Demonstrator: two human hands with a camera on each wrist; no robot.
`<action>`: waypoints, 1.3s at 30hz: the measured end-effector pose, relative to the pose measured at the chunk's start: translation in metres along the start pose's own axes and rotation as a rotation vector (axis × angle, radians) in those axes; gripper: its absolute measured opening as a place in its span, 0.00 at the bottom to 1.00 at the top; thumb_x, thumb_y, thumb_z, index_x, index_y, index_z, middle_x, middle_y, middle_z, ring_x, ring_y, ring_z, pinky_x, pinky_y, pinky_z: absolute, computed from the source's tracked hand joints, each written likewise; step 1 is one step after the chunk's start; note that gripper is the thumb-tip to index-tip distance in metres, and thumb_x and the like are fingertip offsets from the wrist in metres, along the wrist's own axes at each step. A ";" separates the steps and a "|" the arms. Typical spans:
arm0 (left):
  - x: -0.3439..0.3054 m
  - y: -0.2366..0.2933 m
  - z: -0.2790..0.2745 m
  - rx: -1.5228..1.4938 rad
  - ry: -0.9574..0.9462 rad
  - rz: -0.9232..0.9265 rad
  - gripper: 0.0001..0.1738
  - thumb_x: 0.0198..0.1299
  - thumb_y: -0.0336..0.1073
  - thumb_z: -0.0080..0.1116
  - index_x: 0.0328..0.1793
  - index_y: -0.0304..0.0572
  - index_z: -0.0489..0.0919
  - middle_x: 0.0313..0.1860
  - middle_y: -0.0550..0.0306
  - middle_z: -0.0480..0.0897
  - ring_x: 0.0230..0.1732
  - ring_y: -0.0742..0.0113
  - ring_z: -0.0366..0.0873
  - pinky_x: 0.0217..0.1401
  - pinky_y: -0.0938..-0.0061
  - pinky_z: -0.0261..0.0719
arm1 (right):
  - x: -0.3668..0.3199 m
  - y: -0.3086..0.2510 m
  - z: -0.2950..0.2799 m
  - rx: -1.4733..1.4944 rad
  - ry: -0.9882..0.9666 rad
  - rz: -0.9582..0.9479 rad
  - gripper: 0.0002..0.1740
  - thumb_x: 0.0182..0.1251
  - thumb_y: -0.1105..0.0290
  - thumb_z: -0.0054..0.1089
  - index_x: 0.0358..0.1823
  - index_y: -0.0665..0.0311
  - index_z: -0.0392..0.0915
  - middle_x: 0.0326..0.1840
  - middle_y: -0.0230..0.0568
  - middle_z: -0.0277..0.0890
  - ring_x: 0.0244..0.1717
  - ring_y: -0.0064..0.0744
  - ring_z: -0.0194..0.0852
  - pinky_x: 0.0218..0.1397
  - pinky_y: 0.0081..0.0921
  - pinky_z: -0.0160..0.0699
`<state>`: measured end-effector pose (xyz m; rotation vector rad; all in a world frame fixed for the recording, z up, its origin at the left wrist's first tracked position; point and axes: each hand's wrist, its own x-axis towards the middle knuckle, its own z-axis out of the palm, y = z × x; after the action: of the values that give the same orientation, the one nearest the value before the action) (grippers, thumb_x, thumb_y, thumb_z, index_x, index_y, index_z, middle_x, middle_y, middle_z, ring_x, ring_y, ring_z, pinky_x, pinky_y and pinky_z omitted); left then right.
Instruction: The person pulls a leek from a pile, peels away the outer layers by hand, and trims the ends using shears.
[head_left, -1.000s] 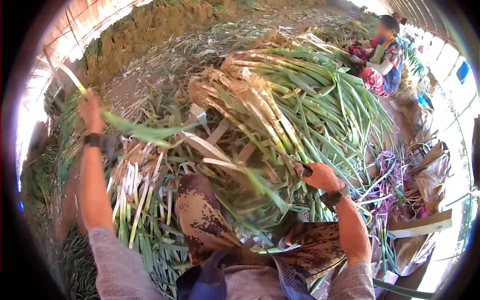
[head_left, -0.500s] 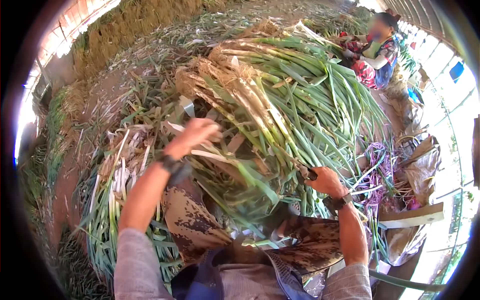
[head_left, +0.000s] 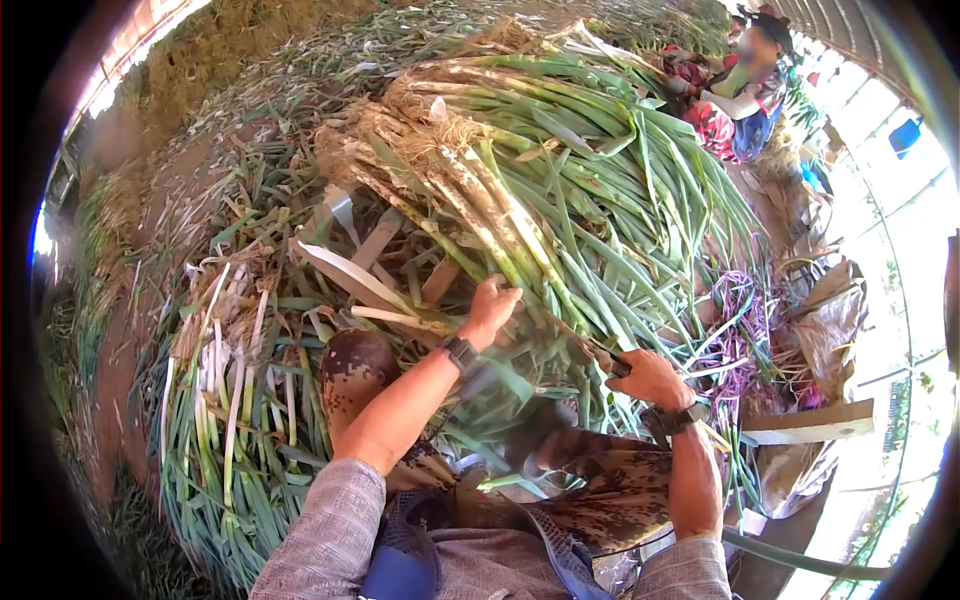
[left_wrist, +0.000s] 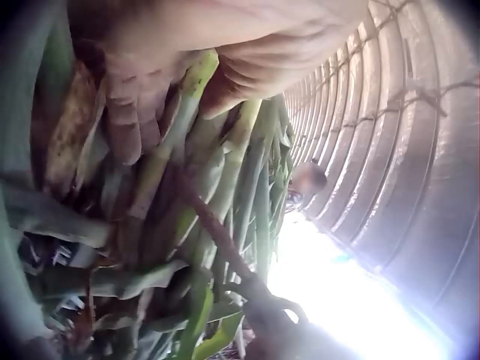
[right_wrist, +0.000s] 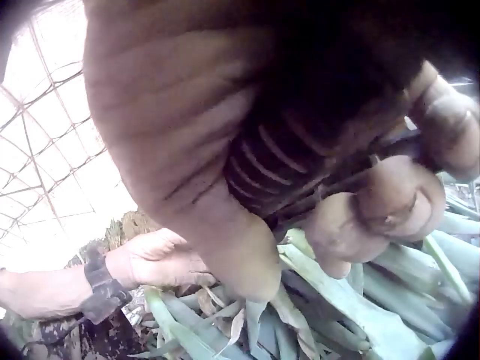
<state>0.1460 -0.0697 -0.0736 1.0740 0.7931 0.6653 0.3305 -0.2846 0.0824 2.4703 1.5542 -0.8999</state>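
A big heap of long green onions (head_left: 560,170) with muddy roots lies in front of my knees. My left hand (head_left: 492,305) reaches into its near edge, and in the left wrist view the fingers (left_wrist: 131,112) and thumb close round one pale green stalk (left_wrist: 187,105). My right hand (head_left: 650,378) sits low at the right of the heap and grips a dark ribbed handle (right_wrist: 262,169); its blade end (head_left: 605,357) is buried among the stalks. In the right wrist view my left hand (right_wrist: 161,259) shows with its black wristband (right_wrist: 97,281).
Cleaned white-stemmed onions (head_left: 225,400) lie in a row at my left, among peeled leaves (head_left: 350,275). Purple ties (head_left: 745,340) and brown sacks (head_left: 830,320) lie at the right. Another person (head_left: 740,90) sits beyond the heap. Bare earth (head_left: 150,200) runs along the left.
My left hand, raised far out to the left with a long leaf a second ago, has swung in and down onto the heap. The right hand has stayed put on the handle.
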 end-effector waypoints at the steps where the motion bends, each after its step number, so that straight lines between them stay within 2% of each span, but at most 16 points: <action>1: -0.002 0.003 0.005 -0.057 0.076 0.007 0.13 0.64 0.35 0.63 0.49 0.34 0.80 0.30 0.62 0.81 0.26 0.75 0.77 0.24 0.77 0.76 | 0.001 -0.001 -0.001 0.012 -0.002 -0.007 0.21 0.54 0.51 0.65 0.41 0.59 0.84 0.40 0.52 0.83 0.45 0.55 0.81 0.49 0.46 0.78; 4: 0.000 0.021 0.010 -0.022 0.183 -0.087 0.13 0.62 0.36 0.65 0.48 0.36 0.81 0.28 0.63 0.78 0.23 0.76 0.73 0.18 0.79 0.70 | 0.004 0.000 0.004 0.036 0.052 -0.042 0.21 0.55 0.51 0.64 0.41 0.60 0.83 0.38 0.53 0.82 0.44 0.57 0.81 0.48 0.48 0.77; 7: 0.003 0.035 0.001 -0.125 0.131 -0.166 0.14 0.60 0.37 0.68 0.48 0.38 0.81 0.27 0.65 0.77 0.21 0.77 0.72 0.13 0.79 0.63 | 0.006 0.000 0.008 0.056 0.076 -0.066 0.20 0.57 0.51 0.64 0.39 0.61 0.82 0.36 0.52 0.82 0.43 0.57 0.81 0.48 0.48 0.77; 9: 0.007 0.039 -0.009 -0.040 0.182 -0.027 0.16 0.58 0.40 0.71 0.47 0.38 0.83 0.32 0.61 0.81 0.28 0.72 0.74 0.31 0.74 0.74 | 0.008 -0.003 0.006 0.065 0.120 -0.085 0.20 0.58 0.51 0.63 0.37 0.62 0.82 0.35 0.52 0.82 0.42 0.58 0.81 0.47 0.48 0.77; 11: 0.013 0.056 -0.015 -0.134 0.350 0.112 0.18 0.57 0.41 0.71 0.46 0.37 0.83 0.36 0.60 0.82 0.35 0.70 0.76 0.41 0.72 0.75 | 0.006 -0.010 0.008 0.087 0.241 -0.157 0.19 0.57 0.53 0.66 0.36 0.64 0.81 0.28 0.54 0.80 0.34 0.59 0.80 0.40 0.49 0.77; 13: 0.016 0.078 -0.033 -0.302 0.367 0.145 0.18 0.56 0.41 0.72 0.44 0.36 0.82 0.36 0.61 0.82 0.37 0.71 0.76 0.41 0.72 0.76 | 0.011 -0.011 0.021 0.041 0.294 -0.201 0.17 0.58 0.55 0.66 0.35 0.63 0.80 0.25 0.54 0.79 0.31 0.59 0.80 0.38 0.49 0.77; 14: 0.028 0.069 -0.056 -0.316 0.296 0.127 0.24 0.56 0.44 0.73 0.54 0.42 0.77 0.42 0.59 0.80 0.41 0.63 0.82 0.39 0.61 0.86 | 0.013 -0.013 0.027 0.018 0.321 -0.247 0.18 0.60 0.53 0.63 0.36 0.61 0.80 0.27 0.54 0.80 0.34 0.59 0.80 0.40 0.51 0.76; 18: 0.016 0.061 -0.060 -0.343 0.294 0.051 0.21 0.60 0.42 0.71 0.56 0.46 0.77 0.46 0.59 0.78 0.45 0.63 0.81 0.42 0.56 0.88 | 0.027 -0.026 0.035 -0.038 0.326 -0.289 0.19 0.64 0.50 0.59 0.38 0.60 0.81 0.30 0.55 0.81 0.36 0.60 0.80 0.42 0.53 0.75; 20: 0.014 0.043 -0.067 -0.345 0.266 0.036 0.22 0.61 0.43 0.70 0.57 0.46 0.76 0.49 0.58 0.78 0.47 0.60 0.80 0.45 0.56 0.87 | 0.024 -0.039 0.029 -0.051 0.257 -0.259 0.19 0.64 0.51 0.59 0.39 0.61 0.81 0.31 0.56 0.81 0.37 0.60 0.80 0.42 0.53 0.75; 25: 0.003 0.035 -0.071 -0.280 0.300 0.018 0.25 0.64 0.50 0.66 0.60 0.45 0.74 0.53 0.55 0.77 0.53 0.56 0.78 0.53 0.49 0.83 | 0.036 -0.048 0.033 -0.048 0.270 -0.309 0.17 0.62 0.55 0.58 0.38 0.63 0.81 0.32 0.56 0.81 0.37 0.60 0.80 0.43 0.53 0.75; 27: 0.004 0.035 -0.073 -0.455 0.223 -0.136 0.26 0.70 0.55 0.57 0.63 0.46 0.73 0.60 0.52 0.75 0.59 0.54 0.75 0.57 0.46 0.79 | 0.037 -0.054 0.029 -0.067 0.228 -0.283 0.16 0.61 0.56 0.58 0.38 0.63 0.82 0.33 0.57 0.82 0.37 0.60 0.80 0.45 0.52 0.76; 30: -0.001 0.035 -0.071 -0.544 0.160 -0.122 0.26 0.73 0.56 0.49 0.64 0.46 0.72 0.63 0.50 0.74 0.61 0.53 0.74 0.57 0.47 0.78 | 0.046 -0.059 0.030 -0.035 0.229 -0.293 0.16 0.60 0.57 0.58 0.39 0.62 0.82 0.34 0.57 0.82 0.39 0.59 0.81 0.47 0.52 0.76; 32: -0.004 0.039 -0.067 -0.532 0.170 -0.141 0.25 0.75 0.55 0.47 0.64 0.46 0.72 0.62 0.50 0.74 0.62 0.52 0.74 0.58 0.46 0.78 | 0.054 -0.060 0.034 -0.023 0.224 -0.286 0.16 0.60 0.57 0.57 0.39 0.62 0.82 0.35 0.57 0.82 0.40 0.59 0.81 0.47 0.52 0.76; 34: -0.001 0.035 -0.067 -0.520 0.180 -0.160 0.24 0.76 0.54 0.44 0.65 0.46 0.72 0.61 0.50 0.75 0.62 0.51 0.74 0.59 0.46 0.78 | 0.059 -0.066 0.034 0.021 0.300 -0.334 0.20 0.62 0.50 0.59 0.37 0.61 0.82 0.33 0.54 0.82 0.40 0.58 0.81 0.46 0.51 0.76; 36: -0.003 0.028 -0.069 -0.604 0.125 -0.198 0.20 0.72 0.48 0.52 0.62 0.47 0.73 0.52 0.53 0.80 0.53 0.53 0.80 0.52 0.51 0.82 | 0.057 -0.077 0.024 0.018 0.251 -0.312 0.19 0.63 0.52 0.57 0.38 0.61 0.82 0.35 0.55 0.83 0.41 0.59 0.81 0.47 0.51 0.76; 39: -0.005 0.021 -0.069 -0.551 0.058 -0.082 0.18 0.71 0.41 0.53 0.63 0.47 0.73 0.52 0.53 0.80 0.53 0.54 0.80 0.52 0.51 0.82 | 0.061 -0.087 0.021 0.019 0.220 -0.287 0.19 0.63 0.54 0.54 0.39 0.61 0.83 0.37 0.55 0.83 0.42 0.60 0.80 0.49 0.51 0.76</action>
<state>0.0845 -0.0322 -0.0711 0.5215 0.6451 0.7887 0.2667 -0.2015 0.0535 2.4702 2.0210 -0.6946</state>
